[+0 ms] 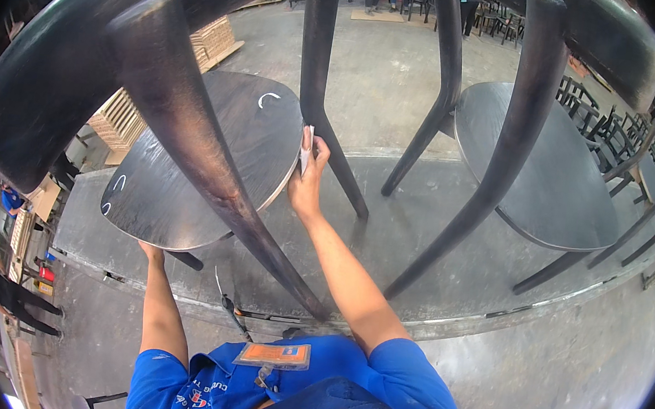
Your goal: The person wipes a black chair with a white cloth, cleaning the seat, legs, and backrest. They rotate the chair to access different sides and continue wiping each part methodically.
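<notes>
Dark seat (248, 148) left of right fingers (322, 153) gripping white pad (304, 160).

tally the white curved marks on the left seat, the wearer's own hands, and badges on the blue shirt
White curved marks: 3
Hands (left hand, right hand): 2
Badge: 1
Total: 6

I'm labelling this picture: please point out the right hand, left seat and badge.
Right hand (310, 176), head view: middle of hand.
Left seat (252, 148), head view: upper face.
Badge (273, 355), head view: orange front.
</notes>
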### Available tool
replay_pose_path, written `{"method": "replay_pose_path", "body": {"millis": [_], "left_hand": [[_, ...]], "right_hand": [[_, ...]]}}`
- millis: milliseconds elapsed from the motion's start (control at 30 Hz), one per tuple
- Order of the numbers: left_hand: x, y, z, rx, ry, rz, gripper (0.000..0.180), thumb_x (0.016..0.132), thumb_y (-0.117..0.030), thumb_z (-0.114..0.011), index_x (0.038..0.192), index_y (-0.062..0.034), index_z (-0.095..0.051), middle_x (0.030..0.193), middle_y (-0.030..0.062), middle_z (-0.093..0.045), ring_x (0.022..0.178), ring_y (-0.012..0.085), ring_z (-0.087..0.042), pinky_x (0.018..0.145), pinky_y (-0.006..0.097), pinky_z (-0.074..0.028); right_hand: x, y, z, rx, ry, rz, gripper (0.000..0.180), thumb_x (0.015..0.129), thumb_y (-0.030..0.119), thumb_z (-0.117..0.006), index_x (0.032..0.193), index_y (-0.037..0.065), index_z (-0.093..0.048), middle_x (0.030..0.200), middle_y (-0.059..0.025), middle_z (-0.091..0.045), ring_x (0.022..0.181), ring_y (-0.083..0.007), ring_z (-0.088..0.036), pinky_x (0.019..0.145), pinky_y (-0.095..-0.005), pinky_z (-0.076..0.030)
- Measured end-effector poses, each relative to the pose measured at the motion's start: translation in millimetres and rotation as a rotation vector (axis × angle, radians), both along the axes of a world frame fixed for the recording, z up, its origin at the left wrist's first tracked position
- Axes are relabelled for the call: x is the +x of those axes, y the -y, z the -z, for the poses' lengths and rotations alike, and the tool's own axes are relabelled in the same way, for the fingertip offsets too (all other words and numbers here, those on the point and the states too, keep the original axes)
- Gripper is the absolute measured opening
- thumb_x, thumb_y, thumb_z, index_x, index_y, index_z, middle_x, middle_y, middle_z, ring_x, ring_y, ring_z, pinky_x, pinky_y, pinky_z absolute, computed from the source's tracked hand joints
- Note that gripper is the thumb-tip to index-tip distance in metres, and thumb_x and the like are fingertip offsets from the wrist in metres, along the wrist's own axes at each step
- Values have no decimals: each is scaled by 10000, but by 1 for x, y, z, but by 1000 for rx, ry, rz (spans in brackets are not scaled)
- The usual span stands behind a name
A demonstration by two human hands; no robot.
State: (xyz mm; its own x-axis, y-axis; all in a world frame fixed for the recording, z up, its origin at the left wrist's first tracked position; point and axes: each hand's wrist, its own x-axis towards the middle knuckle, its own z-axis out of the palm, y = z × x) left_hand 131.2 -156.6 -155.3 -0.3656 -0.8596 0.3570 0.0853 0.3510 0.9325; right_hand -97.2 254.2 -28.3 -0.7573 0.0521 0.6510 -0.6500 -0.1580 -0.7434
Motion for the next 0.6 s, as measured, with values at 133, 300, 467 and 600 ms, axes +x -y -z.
{"method": "replay_pose_path", "body": {"millis": [133,300,467,600], "left_hand": [[0,6,2,-17,75,-53,434,919,-206,-549,1282,28,-513,1193,105,-609,1040,226,-605,857,349,-494],[-3,14,6,-233,203,-73,384,873,-147,-602,1209,33,-562,1077,89,-653,944,197,-615,812,335,-488],[-7,8,2,-98,115,-164,316,839,-146,-637,1107,18,-609,981,92,-671,878,198,-616,786,321,-478],[-9,0,-5,-146,152,-153,363,794,-165,-689,1110,-1,-616,974,92,-684,869,198,-626,785,314,-477]], "right_hand": [[6,-3,-3,35,86,-53,836,748,-201,-461,1477,187,-332,1320,-180,-317,1243,-335,-368,1076,-400,-303],[64,-39,13,242,-53,-122,854,728,-204,-451,1474,197,-345,1359,-184,-328,1290,-329,-349,1073,-382,-319],[111,-74,34,288,-63,-353,678,874,-34,-459,1492,195,-303,1373,-165,-352,1239,-308,-418,1050,-376,-348],[136,-94,49,111,185,-378,610,960,169,-510,1496,63,-239,1458,-111,-294,1287,-239,-376,1021,-357,-376]]}}
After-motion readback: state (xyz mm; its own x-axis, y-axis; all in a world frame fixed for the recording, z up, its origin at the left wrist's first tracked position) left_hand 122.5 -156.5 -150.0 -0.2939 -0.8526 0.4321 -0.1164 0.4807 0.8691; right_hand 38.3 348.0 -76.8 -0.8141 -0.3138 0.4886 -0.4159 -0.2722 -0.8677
